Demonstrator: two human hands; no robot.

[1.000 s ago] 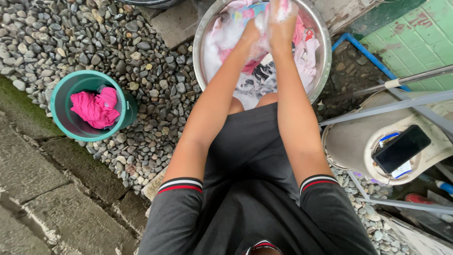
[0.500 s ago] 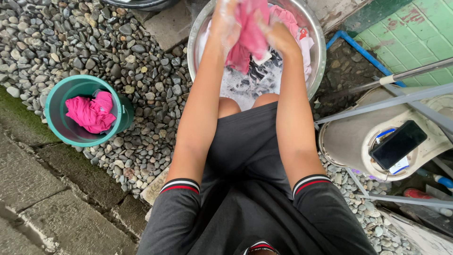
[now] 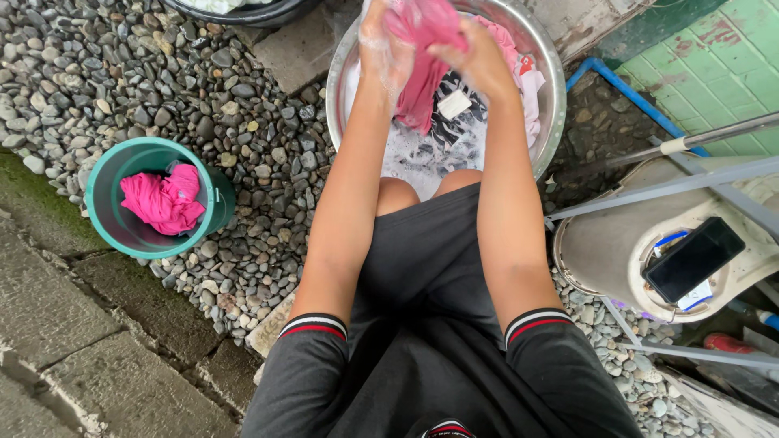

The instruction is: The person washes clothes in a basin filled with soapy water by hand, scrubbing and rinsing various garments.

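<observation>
While we are looking down through the head camera, we are seeing a round metal basin sitting just past our knees, its near rim touching the line of our black shorts. Its far rim is running out of the top edge of the picture, so we cannot tell how much room lies beyond it. To our left, grey pebbles are spreading wide and loose, and a teal bucket is standing well apart from the basin with a bright pink cloth bunched inside it. Below the pebbles a stone paving edge is running across the lower left corner. To our right the space is crowding up: a pale plastic stool with a dark phone lying on it is sitting near the basin, and grey metal bars are crossing over it.

Both our arms are reaching straight out over the basin. Our left hand is closing its soapy fingers around a pink garment, and our right hand is gripping the same garment from the other side, fingers curled tight and pressed into the fabric. The two hands are holding it nearly together, above the sudsy water, and its lower end is hanging down toward the other wet clothes lying in the basin.
</observation>
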